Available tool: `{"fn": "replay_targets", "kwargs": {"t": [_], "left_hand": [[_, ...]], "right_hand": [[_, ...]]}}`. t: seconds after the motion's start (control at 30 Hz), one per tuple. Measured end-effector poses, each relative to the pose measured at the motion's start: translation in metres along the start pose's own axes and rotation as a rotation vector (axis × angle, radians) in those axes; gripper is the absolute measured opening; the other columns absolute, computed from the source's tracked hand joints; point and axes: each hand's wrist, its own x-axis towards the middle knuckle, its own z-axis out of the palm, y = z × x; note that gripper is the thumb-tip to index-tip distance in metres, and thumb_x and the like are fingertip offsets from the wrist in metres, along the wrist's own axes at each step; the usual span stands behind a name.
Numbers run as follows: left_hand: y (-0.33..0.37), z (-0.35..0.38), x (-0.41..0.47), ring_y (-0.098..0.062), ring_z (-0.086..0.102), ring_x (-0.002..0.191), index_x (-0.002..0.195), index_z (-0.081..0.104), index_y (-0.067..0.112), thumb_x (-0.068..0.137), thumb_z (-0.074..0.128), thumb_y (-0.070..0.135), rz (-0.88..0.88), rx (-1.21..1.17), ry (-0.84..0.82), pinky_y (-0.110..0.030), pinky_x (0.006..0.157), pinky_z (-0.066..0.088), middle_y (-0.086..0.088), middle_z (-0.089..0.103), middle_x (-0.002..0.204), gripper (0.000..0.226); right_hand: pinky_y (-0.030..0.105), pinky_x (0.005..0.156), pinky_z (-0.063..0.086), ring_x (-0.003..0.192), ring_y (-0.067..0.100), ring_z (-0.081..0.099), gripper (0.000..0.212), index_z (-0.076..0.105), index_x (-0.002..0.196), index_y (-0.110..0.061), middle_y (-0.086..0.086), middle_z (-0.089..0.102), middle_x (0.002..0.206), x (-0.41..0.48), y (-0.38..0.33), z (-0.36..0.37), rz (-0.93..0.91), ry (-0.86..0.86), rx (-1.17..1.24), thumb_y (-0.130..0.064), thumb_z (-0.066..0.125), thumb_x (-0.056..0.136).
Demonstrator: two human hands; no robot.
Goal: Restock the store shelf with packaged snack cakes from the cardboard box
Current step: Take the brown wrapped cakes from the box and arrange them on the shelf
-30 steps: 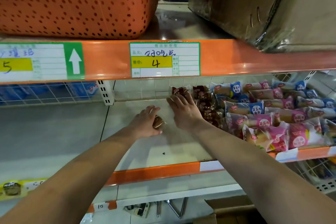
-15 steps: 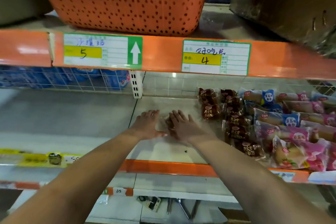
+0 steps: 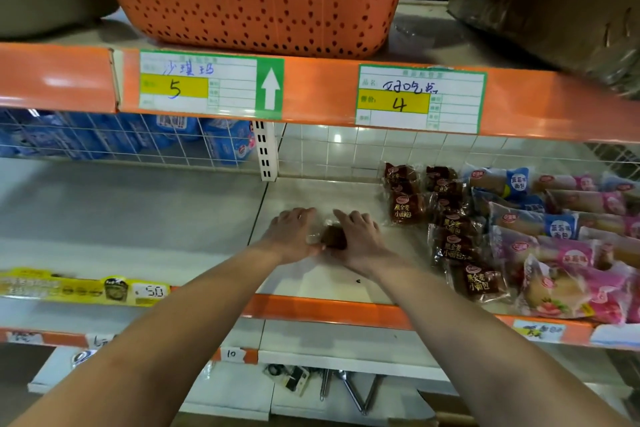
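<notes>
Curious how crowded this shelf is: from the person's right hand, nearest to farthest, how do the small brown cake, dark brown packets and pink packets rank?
1. small brown cake, against the right hand, on its left.
2. dark brown packets, just right of the hand.
3. pink packets, far right of the shelf.

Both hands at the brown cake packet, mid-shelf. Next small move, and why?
Probably slide the cake packet right to the row of brown packets: it lies apart from them on bare shelf, flanked by left hand and right hand.
</notes>
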Motion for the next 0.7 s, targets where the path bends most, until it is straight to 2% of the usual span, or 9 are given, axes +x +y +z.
{"fn": "replay_targets", "kwargs": {"t": [0.07,0.17,0.23,0.3,0.37,0.43,0.57,0.6,0.7], "left_hand": [[0.001,-0.003,-0.001,-0.032,0.024,0.138,0.147,0.020,0.019,0.084,0.064,0.044,0.015,-0.016,-0.001,-0.042,0.111,0.024,-0.008,0.028,0.151,0.081],[0.005,-0.002,0.000,-0.031,0.024,0.138,0.148,0.019,0.016,0.082,0.068,0.038,0.054,-0.080,-0.027,-0.039,0.112,0.024,-0.009,0.028,0.151,0.085],[0.011,0.001,0.004,-0.028,0.028,0.138,0.150,0.016,0.015,0.080,0.071,0.038,0.053,-0.236,-0.085,-0.037,0.111,0.027,-0.009,0.030,0.151,0.091],[0.021,-0.001,0.008,-0.026,0.042,0.131,0.149,0.020,0.015,0.080,0.072,0.037,0.020,-0.454,-0.133,-0.030,0.103,0.036,-0.009,0.042,0.144,0.090],[0.032,-0.004,0.013,-0.023,0.054,0.117,0.142,0.036,0.010,0.082,0.072,0.034,0.000,-0.613,-0.121,-0.025,0.092,0.042,-0.010,0.056,0.131,0.074],[0.040,-0.007,0.019,-0.023,0.061,0.104,0.126,0.054,0.007,0.082,0.072,0.025,-0.011,-0.736,-0.080,-0.029,0.085,0.048,-0.011,0.065,0.117,0.051],[0.045,-0.009,0.026,-0.023,0.063,0.095,0.110,0.060,0.010,0.081,0.073,0.013,-0.048,-0.936,-0.104,-0.028,0.075,0.052,-0.008,0.066,0.101,0.032],[0.044,-0.009,0.027,-0.022,0.063,0.095,0.110,0.060,0.010,0.081,0.072,0.011,-0.052,-0.937,-0.108,-0.027,0.074,0.052,-0.007,0.065,0.100,0.032],[0.043,-0.010,0.028,-0.024,0.059,0.103,0.118,0.056,0.006,0.079,0.071,0.001,-0.052,-0.938,-0.125,-0.029,0.082,0.053,-0.008,0.061,0.107,0.042]], "right_hand": [[0.042,0.109,0.028,0.133,0.028,0.031,0.104,0.012,0.152,-0.024,0.005,0.033,0.143,-0.007,0.003,0.002,0.071,0.000,0.142,-0.067,0.065,0.073],[0.041,0.106,0.036,0.130,0.024,0.035,0.114,0.000,0.152,-0.029,0.000,0.032,0.142,-0.014,0.009,0.002,0.066,0.024,0.156,-0.067,0.068,0.070],[0.040,0.108,0.034,0.131,0.023,0.031,0.113,-0.006,0.152,-0.029,0.000,0.029,0.143,-0.019,0.013,-0.005,0.028,0.040,0.139,-0.060,0.069,0.073],[0.037,0.113,0.024,0.135,0.022,0.026,0.110,-0.009,0.152,-0.026,0.002,0.026,0.144,-0.023,0.017,-0.013,-0.014,0.075,0.096,-0.052,0.069,0.079],[0.034,0.116,0.018,0.137,0.021,0.023,0.106,-0.010,0.152,-0.025,0.002,0.025,0.145,-0.026,0.021,-0.022,-0.039,0.106,0.068,-0.050,0.065,0.083],[0.034,0.117,0.014,0.138,0.022,0.022,0.104,-0.012,0.151,-0.025,0.002,0.024,0.146,-0.030,0.025,-0.030,-0.051,0.124,0.048,-0.052,0.063,0.084],[0.031,0.116,-0.003,0.144,0.024,0.011,0.093,-0.008,0.153,-0.022,0.002,0.019,0.153,-0.039,0.044,-0.045,-0.068,0.169,-0.025,-0.056,0.050,0.089],[0.031,0.117,0.001,0.143,0.024,0.013,0.089,-0.004,0.153,-0.021,0.003,0.020,0.153,-0.040,0.050,-0.049,-0.066,0.192,-0.030,-0.055,0.048,0.091],[0.034,0.113,0.028,0.134,0.023,0.034,0.072,0.015,0.153,-0.016,0.004,0.029,0.149,-0.044,0.065,-0.061,-0.006,0.214,0.073,-0.043,0.047,0.095]]}}
